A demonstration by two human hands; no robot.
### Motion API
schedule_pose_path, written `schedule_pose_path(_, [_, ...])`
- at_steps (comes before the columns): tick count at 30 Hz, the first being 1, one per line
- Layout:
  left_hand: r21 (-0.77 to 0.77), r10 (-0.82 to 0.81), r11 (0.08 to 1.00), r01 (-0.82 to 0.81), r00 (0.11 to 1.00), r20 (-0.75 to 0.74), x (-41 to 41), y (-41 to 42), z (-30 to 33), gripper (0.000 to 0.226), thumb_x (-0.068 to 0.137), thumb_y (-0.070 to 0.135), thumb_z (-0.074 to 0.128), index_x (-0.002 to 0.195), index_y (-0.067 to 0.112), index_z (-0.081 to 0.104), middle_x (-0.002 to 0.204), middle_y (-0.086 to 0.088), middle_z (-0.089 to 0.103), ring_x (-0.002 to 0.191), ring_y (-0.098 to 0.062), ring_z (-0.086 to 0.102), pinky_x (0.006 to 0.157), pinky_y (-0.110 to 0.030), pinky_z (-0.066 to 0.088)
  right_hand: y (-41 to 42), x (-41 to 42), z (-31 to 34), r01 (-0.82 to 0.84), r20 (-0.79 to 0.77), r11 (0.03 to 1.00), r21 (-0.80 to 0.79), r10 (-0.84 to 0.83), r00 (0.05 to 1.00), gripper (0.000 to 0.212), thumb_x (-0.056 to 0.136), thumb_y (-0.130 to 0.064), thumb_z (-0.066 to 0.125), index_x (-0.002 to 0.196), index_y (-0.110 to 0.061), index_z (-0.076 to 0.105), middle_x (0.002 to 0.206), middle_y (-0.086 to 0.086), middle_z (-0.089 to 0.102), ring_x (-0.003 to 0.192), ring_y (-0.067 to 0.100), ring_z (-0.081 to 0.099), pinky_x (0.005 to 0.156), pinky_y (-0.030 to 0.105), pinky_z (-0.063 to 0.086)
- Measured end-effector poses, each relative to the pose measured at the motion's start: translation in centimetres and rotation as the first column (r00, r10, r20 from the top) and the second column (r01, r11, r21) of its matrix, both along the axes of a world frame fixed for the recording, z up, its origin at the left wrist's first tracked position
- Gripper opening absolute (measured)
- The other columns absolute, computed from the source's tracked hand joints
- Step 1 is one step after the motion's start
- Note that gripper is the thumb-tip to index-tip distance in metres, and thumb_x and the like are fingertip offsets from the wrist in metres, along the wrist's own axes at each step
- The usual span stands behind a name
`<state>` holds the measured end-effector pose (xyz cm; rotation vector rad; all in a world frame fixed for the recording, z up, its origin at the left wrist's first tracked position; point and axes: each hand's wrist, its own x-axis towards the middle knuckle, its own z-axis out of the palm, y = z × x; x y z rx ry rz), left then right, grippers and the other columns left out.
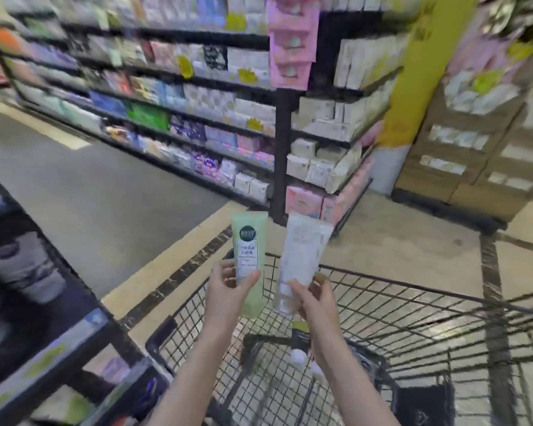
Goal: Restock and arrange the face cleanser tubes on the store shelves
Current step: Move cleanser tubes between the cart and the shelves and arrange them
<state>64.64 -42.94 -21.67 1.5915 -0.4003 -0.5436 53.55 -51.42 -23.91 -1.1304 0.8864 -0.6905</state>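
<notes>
Your left hand [228, 290] grips the green tube [248, 259]; its label text is unreadable. Just right, your right hand [313, 298] grips the white tube [302, 256].

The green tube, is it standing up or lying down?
Standing up, slightly tilted. The left hand holds the green tube by its lower half above the cart.

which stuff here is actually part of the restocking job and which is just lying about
Part of the job:
- pale green plastic tube, gripped by the left hand
- translucent white plastic tube, gripped by the right hand
- dark tube with white cap lying in the black wire shopping cart

Just around:
- pink boxes hanging on the shelf end
- stacked brown cardboard cartons
</notes>
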Motion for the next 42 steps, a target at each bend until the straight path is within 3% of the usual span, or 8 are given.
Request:
schedule_pose_path(4, [-0.087, 0.117, 0.991, -0.106, 0.985, 0.129, -1.8, 3.7, 4.9, 0.028, 0.078, 0.021, 0.073, 0.092, 0.028, 0.050, 0.101, 0.001, 0.062, 0.091, -0.016, 0.062, 0.075, -0.042, 0.055, 2.4, -0.5, 5.1, -0.093, 0.089, 0.989, -0.112, 0.103, 0.991, 0.029, 0.087, -0.018, 0.063, 0.111, -0.023, 0.047, 0.109, 0.005, 0.062, 0.099, 0.023, 0.062, 0.087, 0.040, 0.052])
schedule_pose_path(9, [-0.220, 0.293, 0.944, -0.244, 0.929, 0.227, -3.7, 9.3, 9.4, 0.035, 0.077, 0.017, 0.074, 0.103, 0.013, 0.051, 0.099, 0.000, 0.063, 0.085, -0.010, 0.061, 0.070, -0.024, 0.049, 6.5, -1.0, 10.3, -0.191, 0.176, 0.963, -0.189, 0.224, 0.959, 0.030, 0.087, -0.018, 0.063, 0.114, -0.018, 0.050, 0.102, 0.003, 0.065, 0.093, 0.020, 0.064, 0.082, 0.037, 0.053])
schedule_pose_path(14, [-0.291, 0.438, 0.885, -0.364, 0.863, 0.253, -4.7, 15.6, 11.9, 0.032, 0.076, 0.012, 0.074, 0.094, 0.020, 0.048, 0.091, 0.007, 0.062, 0.082, -0.005, 0.060, 0.068, -0.020, 0.047, 11.7, -0.8, 12.7, -0.355, 0.185, 0.904, -0.239, 0.401, 0.897, 0.029, 0.088, -0.018, 0.062, 0.114, -0.014, 0.053, 0.104, 0.006, 0.067, 0.091, 0.018, 0.066, 0.077, 0.029, 0.054])
schedule_pose_path(19, [-0.288, 0.567, 0.819, -0.496, 0.776, 0.277, -4.7, 22.0, 12.3, 0.033, 0.076, 0.010, 0.074, 0.086, 0.025, 0.046, 0.089, 0.011, 0.062, 0.080, 0.000, 0.060, 0.067, -0.019, 0.048, 16.9, 0.5, 13.4, -0.516, 0.157, 0.825, -0.232, 0.555, 0.817, 0.032, 0.086, -0.020, 0.064, 0.115, -0.017, 0.051, 0.107, 0.004, 0.067, 0.095, 0.018, 0.066, 0.068, 0.021, 0.050])
schedule_pose_path(24, [-0.260, 0.687, 0.726, -0.636, 0.668, 0.285, -4.9, 28.5, 12.1, 0.035, 0.076, 0.013, 0.075, 0.085, 0.028, 0.045, 0.089, 0.014, 0.059, 0.079, 0.005, 0.056, 0.061, -0.010, 0.047, 22.1, 2.3, 12.8, -0.636, 0.104, 0.742, -0.212, 0.664, 0.740, 0.031, 0.085, -0.018, 0.066, 0.112, -0.015, 0.050, 0.110, 0.009, 0.066, 0.100, 0.027, 0.064, 0.077, 0.035, 0.054])
schedule_pose_path(28, [-0.237, 0.750, 0.658, -0.715, 0.592, 0.296, -5.2, 33.9, 12.3, 0.033, 0.076, 0.016, 0.076, 0.090, 0.025, 0.047, 0.089, 0.016, 0.058, 0.080, 0.006, 0.055, 0.062, -0.010, 0.046, 26.8, 3.4, 12.7, -0.723, 0.084, 0.663, -0.194, 0.746, 0.661, 0.027, 0.087, -0.015, 0.064, 0.109, -0.013, 0.050, 0.105, 0.007, 0.067, 0.093, 0.020, 0.065, 0.065, 0.021, 0.053])
schedule_pose_path(35, [-0.203, 0.830, 0.543, -0.815, 0.482, 0.282, -6.0, 43.2, 11.3, 0.038, 0.075, 0.018, 0.076, 0.101, 0.016, 0.048, 0.094, 0.009, 0.059, 0.085, -0.001, 0.057, 0.066, -0.016, 0.044, 35.5, 5.4, 12.8, -0.825, 0.119, 0.544, -0.151, 0.839, 0.531, 0.029, 0.086, -0.007, 0.063, 0.112, -0.005, 0.049, 0.109, 0.012, 0.064, 0.098, 0.024, 0.063, 0.074, 0.029, 0.055])
schedule_pose_path(42, [-0.123, 0.816, 0.533, -0.837, 0.470, 0.337, -6.9, 50.5, 8.3, 0.038, 0.076, 0.020, 0.076, 0.104, 0.018, 0.051, 0.095, 0.010, 0.061, 0.085, -0.001, 0.058, 0.065, -0.009, 0.045, 42.5, 4.9, 9.7, -0.876, 0.070, 0.473, -0.096, 0.881, 0.468, 0.028, 0.087, -0.012, 0.064, 0.111, -0.010, 0.052, 0.110, 0.008, 0.066, 0.099, 0.019, 0.064, 0.069, 0.021, 0.054])
